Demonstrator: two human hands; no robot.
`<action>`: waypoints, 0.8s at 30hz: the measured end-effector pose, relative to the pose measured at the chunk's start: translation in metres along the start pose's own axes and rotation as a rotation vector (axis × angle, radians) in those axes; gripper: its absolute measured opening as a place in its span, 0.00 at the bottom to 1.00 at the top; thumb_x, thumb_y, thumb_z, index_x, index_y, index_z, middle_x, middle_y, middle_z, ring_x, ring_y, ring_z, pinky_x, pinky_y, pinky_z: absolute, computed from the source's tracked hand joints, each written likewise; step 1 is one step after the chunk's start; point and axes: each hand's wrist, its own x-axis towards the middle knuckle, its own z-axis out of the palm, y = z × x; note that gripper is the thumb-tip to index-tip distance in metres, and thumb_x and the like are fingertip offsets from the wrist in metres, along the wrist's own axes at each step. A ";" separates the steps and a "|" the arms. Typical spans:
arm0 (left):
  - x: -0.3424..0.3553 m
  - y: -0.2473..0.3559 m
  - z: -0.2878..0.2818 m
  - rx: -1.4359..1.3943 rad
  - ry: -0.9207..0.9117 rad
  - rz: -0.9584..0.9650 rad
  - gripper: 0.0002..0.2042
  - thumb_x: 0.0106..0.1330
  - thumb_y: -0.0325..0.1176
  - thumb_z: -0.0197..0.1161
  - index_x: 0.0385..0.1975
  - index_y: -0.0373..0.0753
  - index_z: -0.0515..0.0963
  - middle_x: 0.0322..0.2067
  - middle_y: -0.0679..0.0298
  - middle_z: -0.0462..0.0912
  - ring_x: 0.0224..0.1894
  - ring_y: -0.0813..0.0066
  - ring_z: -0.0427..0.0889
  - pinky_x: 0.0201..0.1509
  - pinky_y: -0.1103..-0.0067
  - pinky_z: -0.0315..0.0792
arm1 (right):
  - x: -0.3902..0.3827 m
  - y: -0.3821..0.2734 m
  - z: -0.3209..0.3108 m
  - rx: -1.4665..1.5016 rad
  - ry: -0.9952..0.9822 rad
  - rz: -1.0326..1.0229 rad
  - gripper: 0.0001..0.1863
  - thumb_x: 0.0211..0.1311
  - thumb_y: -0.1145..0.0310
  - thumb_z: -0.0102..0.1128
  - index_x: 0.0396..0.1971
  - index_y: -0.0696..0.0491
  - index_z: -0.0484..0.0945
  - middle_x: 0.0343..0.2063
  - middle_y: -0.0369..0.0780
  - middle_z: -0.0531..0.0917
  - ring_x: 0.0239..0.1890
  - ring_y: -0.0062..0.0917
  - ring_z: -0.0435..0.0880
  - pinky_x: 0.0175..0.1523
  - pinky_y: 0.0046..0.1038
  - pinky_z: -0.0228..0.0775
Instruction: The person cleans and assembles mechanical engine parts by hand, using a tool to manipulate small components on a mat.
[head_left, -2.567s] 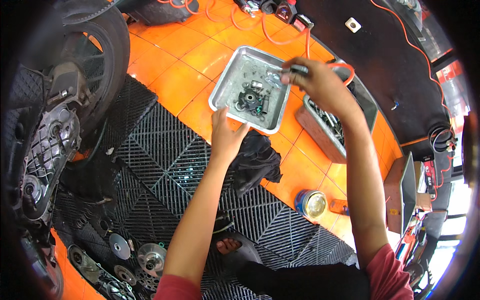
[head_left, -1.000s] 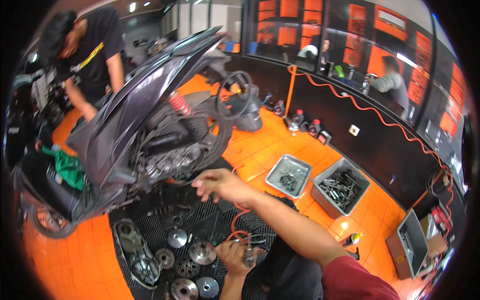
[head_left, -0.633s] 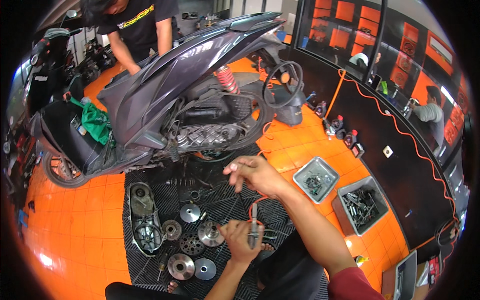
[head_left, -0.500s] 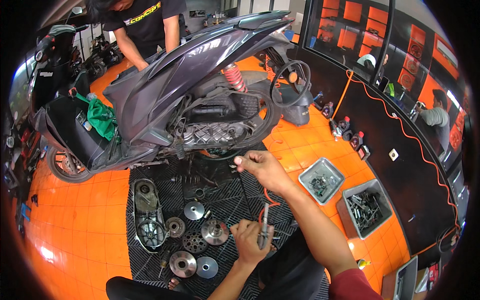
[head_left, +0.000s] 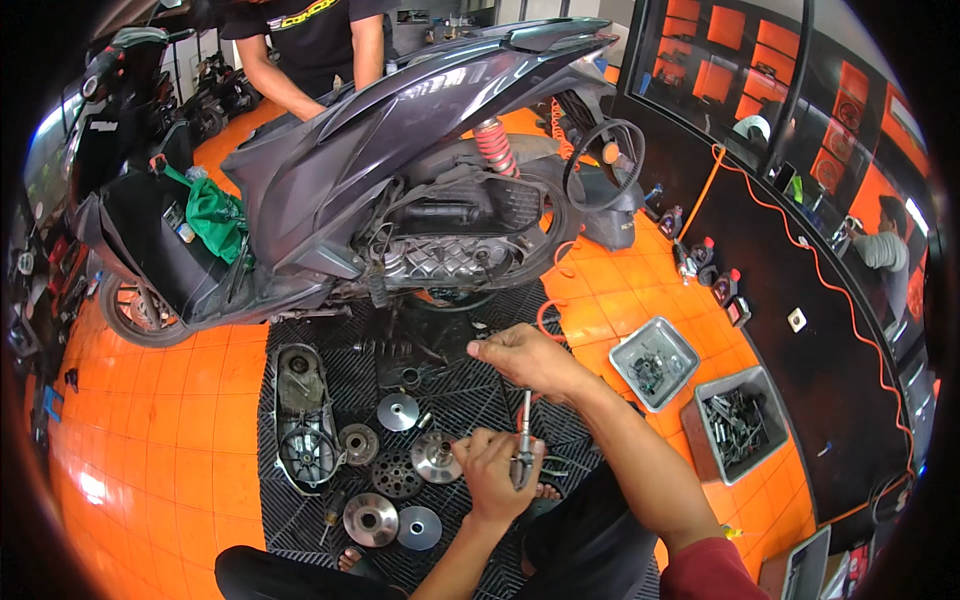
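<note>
Upright in my left hand (head_left: pixel 492 475) is a metal tool (head_left: pixel 525 445) with a slim straight shaft, which looks like a ratchet with an extension; the fingers are closed around it. My right hand (head_left: pixel 535 362) hovers just above the shaft's tip, fingers curled and thumb pointing left. Whatever it pinches, if anything, is hidden. Below on the black mat lie round metal pulley discs (head_left: pixel 437 457), a perforated clutch plate (head_left: pixel 396 473) and a long crankcase cover (head_left: pixel 304 420). Beyond my hands stands a dark grey scooter (head_left: pixel 400 170) with its drive-side casing (head_left: pixel 445 255) uncovered.
To the right sit a shallow metal tray (head_left: pixel 654 365) of small parts and a grey bin (head_left: pixel 735 425) of tools. Several bottles (head_left: pixel 725 285) line the black wall. Behind the scooter a person (head_left: pixel 315 60) reaches into it. A green bag (head_left: pixel 215 215) hangs at its footboard.
The whole view has shifted, so the scooter sits further right. My right hand has lowered toward the shaft's tip. The left hand still grips the tool, its shaft now more upright.
</note>
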 end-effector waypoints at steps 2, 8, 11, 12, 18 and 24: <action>-0.001 -0.002 -0.003 -0.012 -0.001 -0.044 0.11 0.65 0.38 0.68 0.24 0.38 0.81 0.23 0.62 0.79 0.35 0.63 0.74 0.49 0.66 0.58 | 0.000 -0.001 0.001 0.075 -0.057 0.001 0.24 0.75 0.58 0.60 0.16 0.48 0.68 0.13 0.25 0.62 0.15 0.11 0.54 0.20 0.23 0.42; 0.005 0.000 -0.012 0.000 -0.010 -0.063 0.10 0.65 0.37 0.69 0.25 0.38 0.81 0.23 0.63 0.79 0.34 0.65 0.74 0.48 0.67 0.57 | -0.005 -0.002 -0.005 0.084 -0.100 0.051 0.25 0.76 0.56 0.59 0.16 0.48 0.67 0.14 0.24 0.62 0.17 0.11 0.55 0.21 0.25 0.44; -0.006 -0.005 -0.001 0.030 -0.071 -0.050 0.10 0.64 0.37 0.69 0.25 0.38 0.82 0.25 0.64 0.81 0.35 0.66 0.74 0.49 0.67 0.58 | -0.007 -0.009 -0.007 0.432 -0.084 0.022 0.26 0.76 0.55 0.59 0.15 0.46 0.65 0.14 0.24 0.61 0.16 0.11 0.53 0.20 0.24 0.43; -0.009 -0.004 0.002 0.036 -0.123 -0.028 0.09 0.64 0.37 0.69 0.27 0.39 0.83 0.26 0.65 0.82 0.35 0.65 0.75 0.49 0.67 0.58 | -0.002 -0.002 -0.017 0.460 -0.115 -0.016 0.27 0.76 0.52 0.60 0.16 0.49 0.66 0.14 0.26 0.63 0.16 0.14 0.58 0.20 0.26 0.49; 0.001 0.007 -0.004 0.001 -0.067 -0.008 0.10 0.64 0.36 0.68 0.24 0.38 0.81 0.24 0.64 0.80 0.35 0.64 0.74 0.49 0.67 0.58 | 0.000 0.029 -0.017 -0.843 0.306 -0.508 0.20 0.72 0.55 0.63 0.25 0.55 0.78 0.18 0.35 0.79 0.22 0.28 0.79 0.34 0.36 0.69; 0.001 0.005 -0.003 0.020 -0.071 -0.011 0.12 0.66 0.37 0.67 0.24 0.38 0.80 0.22 0.63 0.77 0.34 0.64 0.73 0.48 0.67 0.57 | -0.004 0.032 0.007 -1.710 0.363 -0.822 0.32 0.69 0.65 0.43 0.73 0.56 0.64 0.79 0.42 0.55 0.82 0.33 0.49 0.82 0.34 0.39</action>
